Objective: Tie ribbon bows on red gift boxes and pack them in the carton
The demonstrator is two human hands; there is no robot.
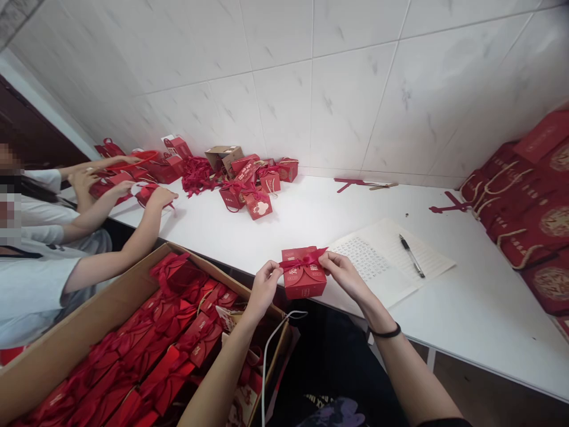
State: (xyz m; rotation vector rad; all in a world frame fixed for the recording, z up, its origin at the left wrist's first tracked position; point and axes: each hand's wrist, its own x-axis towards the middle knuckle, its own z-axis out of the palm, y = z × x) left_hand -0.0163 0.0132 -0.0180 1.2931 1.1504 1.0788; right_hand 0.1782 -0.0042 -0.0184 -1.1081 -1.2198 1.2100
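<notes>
A small red gift box (304, 283) with gold print sits at the table's front edge, directly before me. Across its top runs a dark red ribbon (306, 260), knotted in the middle. My left hand (267, 281) pinches the ribbon's left end beside the box. At the opposite side, my right hand (341, 271) grips the right end between thumb and fingers, so the ribbon is stretched out between both hands. Under my right wrist lies a sheet of paper (386, 237) with rows of handwriting, and a pen (412, 255) rests on it.
A large cardboard carton (153, 261) full of ribboned red boxes stands at lower left. Several red boxes (258, 204) and a ribbon heap (195, 175) lie near the wall. Red bags (511, 219) are stacked at right. Co-workers' hands (162, 196) handle boxes at left. A white cable (265, 356) hangs near my left arm.
</notes>
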